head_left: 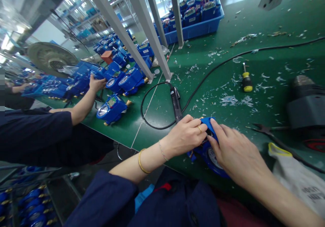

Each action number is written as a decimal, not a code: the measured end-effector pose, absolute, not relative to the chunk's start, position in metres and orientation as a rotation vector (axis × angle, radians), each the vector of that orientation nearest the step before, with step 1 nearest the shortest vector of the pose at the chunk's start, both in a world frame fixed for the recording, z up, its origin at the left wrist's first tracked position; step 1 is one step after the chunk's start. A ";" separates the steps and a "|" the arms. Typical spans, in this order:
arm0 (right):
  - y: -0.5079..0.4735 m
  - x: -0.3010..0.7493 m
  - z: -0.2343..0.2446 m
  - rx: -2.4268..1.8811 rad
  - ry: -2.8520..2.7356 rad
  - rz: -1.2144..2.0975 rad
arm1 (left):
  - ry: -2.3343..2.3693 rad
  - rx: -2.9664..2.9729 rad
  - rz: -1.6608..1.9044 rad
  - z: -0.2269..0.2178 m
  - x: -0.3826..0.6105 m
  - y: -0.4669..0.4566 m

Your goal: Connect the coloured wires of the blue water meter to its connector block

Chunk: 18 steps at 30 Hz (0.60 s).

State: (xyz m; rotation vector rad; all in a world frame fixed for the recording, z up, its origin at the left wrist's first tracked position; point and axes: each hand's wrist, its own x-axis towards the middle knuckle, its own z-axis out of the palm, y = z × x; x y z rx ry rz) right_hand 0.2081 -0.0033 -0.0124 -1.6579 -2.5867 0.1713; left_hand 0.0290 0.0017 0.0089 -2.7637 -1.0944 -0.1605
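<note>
- The work in hand is at a blue meter (pixel 203 153), which lies at the near edge of the table (pixel 203 67), right in front of the person.
- The left hand (pixel 186 135) is closed over the meter's left side, fingers curled in to steady it.
- The right hand (pixel 236 150) is narrow, its thumb and fingers pinching the raised blue cover (pixel 208 122) on top of the meter.
- Judged from this, the step is handling the cover. It is raised, but whether it is being opened, shut or fitted cannot be told.
- Any further move at the cover calls for a firm hold from the left hand, and a small, controlled push or pull from the right, since the meter sits close to the table's edge.
- A blue crate (pixel 200 30) stands at the far edge of the table, filled with more blue meters (pixel 190 15) packed close together.
- Below the table's near left corner, a rack (pixel 27 203) holds rows of blue round-bodied parts with brass ends.
- Loose on the table are a yellow-handled screwdriver (pixel 246 82) well beyond the hands, a black corded tool (pixel 176 101) just beyond the left hand, and pliers (pixel 264 129) near the right.
- Along the left edge, a co-worker's hand (pixel 96 83) rests among other meters.
</note>
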 end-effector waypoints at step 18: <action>0.051 0.248 -0.026 -1.415 -2.471 1.069 | -1.981 -2.567 -0.274 0.030 -0.016 0.042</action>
